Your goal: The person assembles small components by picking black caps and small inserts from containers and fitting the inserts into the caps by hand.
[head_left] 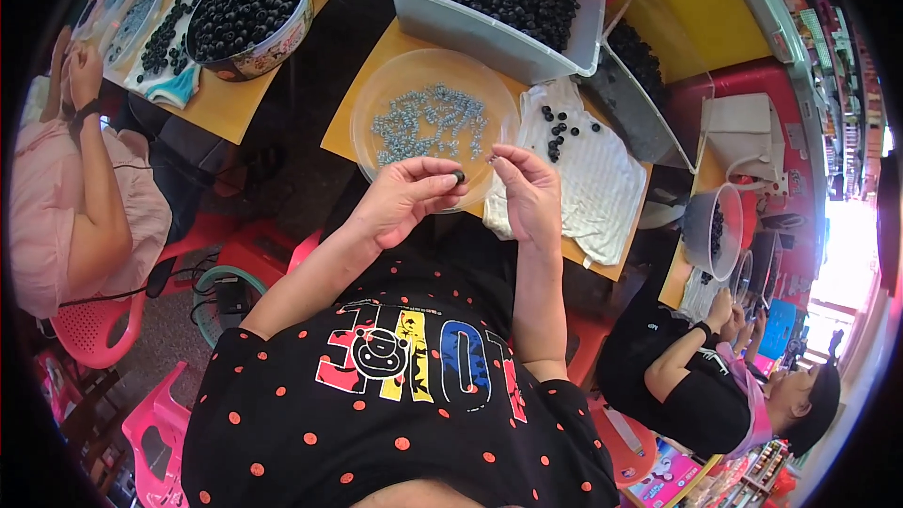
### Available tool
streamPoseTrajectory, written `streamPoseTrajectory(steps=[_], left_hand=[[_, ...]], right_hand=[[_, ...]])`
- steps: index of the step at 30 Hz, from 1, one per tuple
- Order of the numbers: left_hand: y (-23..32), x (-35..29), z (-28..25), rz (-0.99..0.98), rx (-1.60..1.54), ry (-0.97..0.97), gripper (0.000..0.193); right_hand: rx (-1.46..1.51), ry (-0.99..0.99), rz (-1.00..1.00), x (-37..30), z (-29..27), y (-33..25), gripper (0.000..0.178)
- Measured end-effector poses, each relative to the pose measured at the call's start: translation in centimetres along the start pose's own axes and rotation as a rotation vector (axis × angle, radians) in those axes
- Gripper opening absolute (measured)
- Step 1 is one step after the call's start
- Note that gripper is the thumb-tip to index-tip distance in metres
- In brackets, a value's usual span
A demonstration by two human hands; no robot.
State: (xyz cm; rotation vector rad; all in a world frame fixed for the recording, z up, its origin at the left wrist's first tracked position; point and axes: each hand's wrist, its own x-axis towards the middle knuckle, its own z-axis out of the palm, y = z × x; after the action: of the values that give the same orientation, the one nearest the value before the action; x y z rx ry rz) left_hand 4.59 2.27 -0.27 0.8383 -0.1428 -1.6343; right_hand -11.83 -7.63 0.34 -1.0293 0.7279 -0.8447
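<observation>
In front of my body, my left hand [411,194] pinches a small black wheel-like part [458,176] between thumb and fingertips. To its right, my right hand [530,190] is closed in a pinch on a tiny silvery metal piece [492,159], its shape too small to make out. Both hands hang over the near edge of a round, clear plastic tray [367,99], where many similar silvery metal pieces [433,122] lie scattered. Right of the tray, several black wheel-like parts [555,132] rest on a white cloth [597,188].
A large clear bin [489,42] heaped with black parts stands behind the tray, a second bin [649,113] to its right. At left, a co-worker's arm [99,198] is near another table with a round tub [249,64]. Another co-worker [696,367] sits at right. Pink stools [155,437] stand left.
</observation>
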Motion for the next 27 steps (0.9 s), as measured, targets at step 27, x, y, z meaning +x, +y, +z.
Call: streamPoseTrajectory(steps=[27], left_hand=[[-3.0, 1.3, 2.6, -0.097, 0.04, 0.019, 0.016]], right_hand=[[-0.537, 0.257, -0.362, -3.3, -3.5, -0.4, 0.014]])
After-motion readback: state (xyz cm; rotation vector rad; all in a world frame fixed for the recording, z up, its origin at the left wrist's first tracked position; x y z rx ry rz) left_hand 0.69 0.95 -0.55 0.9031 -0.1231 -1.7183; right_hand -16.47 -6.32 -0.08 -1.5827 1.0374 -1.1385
